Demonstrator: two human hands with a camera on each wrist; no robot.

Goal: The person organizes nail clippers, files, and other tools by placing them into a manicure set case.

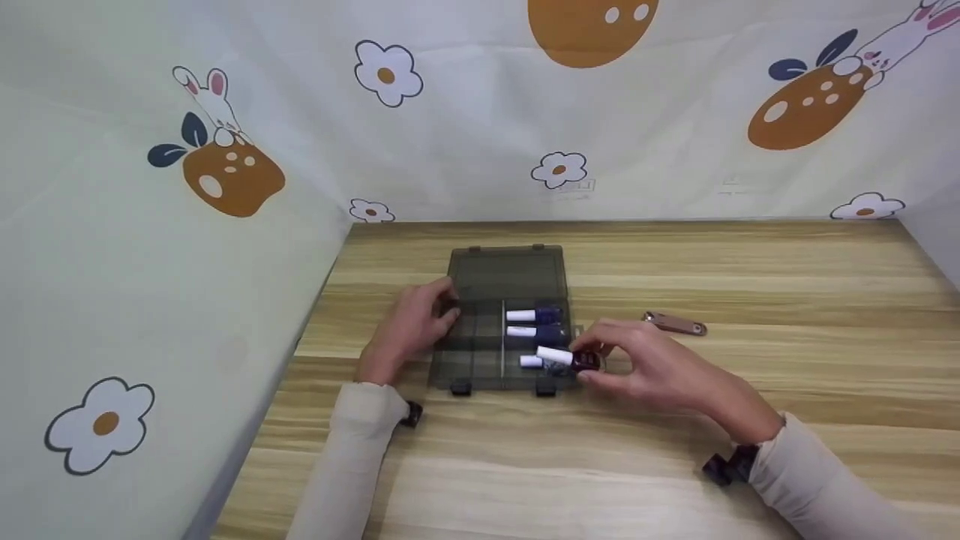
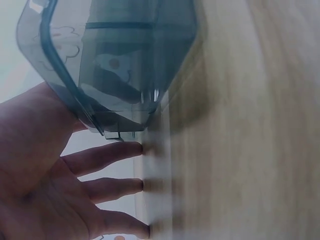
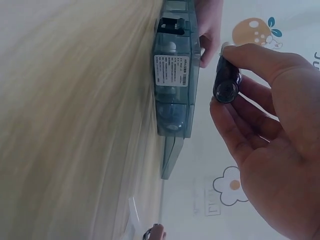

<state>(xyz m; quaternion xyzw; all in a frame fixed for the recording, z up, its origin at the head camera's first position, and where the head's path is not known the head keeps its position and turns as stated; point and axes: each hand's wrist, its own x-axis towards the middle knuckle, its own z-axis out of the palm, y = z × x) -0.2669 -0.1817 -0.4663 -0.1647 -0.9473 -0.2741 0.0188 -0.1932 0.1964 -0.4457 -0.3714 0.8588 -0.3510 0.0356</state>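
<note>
A grey see-through divided box (image 1: 487,356) lies with its lid (image 1: 510,274) folded back. My left hand (image 1: 412,319) rests at the box's left side; in the left wrist view its lower fingers (image 2: 117,187) stretch straight down toward the tabletop, the thumb partly hidden behind the box. Over the right compartment, my right hand (image 1: 660,371) pinches a dark red nail polish bottle (image 1: 585,361) with a white cap, tilted on its side. Inside that compartment lie two dark blue nail polish bottles (image 1: 550,314) and a clear-looking white-capped bottle (image 1: 531,361), partly covered by the held one.
A nail clipper (image 1: 675,323) lies on the wooden table (image 1: 562,465) to the right of the box. Behind and to the left hang patterned cloth walls (image 1: 465,135). A printed label (image 3: 171,70) is stuck on the box's side.
</note>
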